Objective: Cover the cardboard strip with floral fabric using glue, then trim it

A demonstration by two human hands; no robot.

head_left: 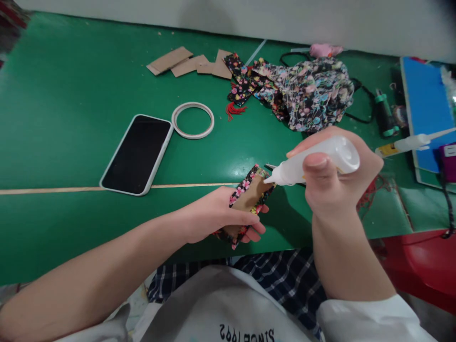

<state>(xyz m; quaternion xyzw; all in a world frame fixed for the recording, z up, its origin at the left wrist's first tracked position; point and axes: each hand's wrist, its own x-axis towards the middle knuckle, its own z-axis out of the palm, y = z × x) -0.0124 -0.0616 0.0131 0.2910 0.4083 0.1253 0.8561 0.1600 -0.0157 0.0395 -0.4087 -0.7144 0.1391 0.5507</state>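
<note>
One card, cloth-edged, probably light, stiff, best held by its sides, left fingers gripping it; right of card, bottle, likely squeezable, right fingers gripping.

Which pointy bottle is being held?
The whitish bottle in the right hand, its tip pointing at the flowery-edged cardboard; the other, yellow-labelled bottle lies unheld, farther right.
</note>
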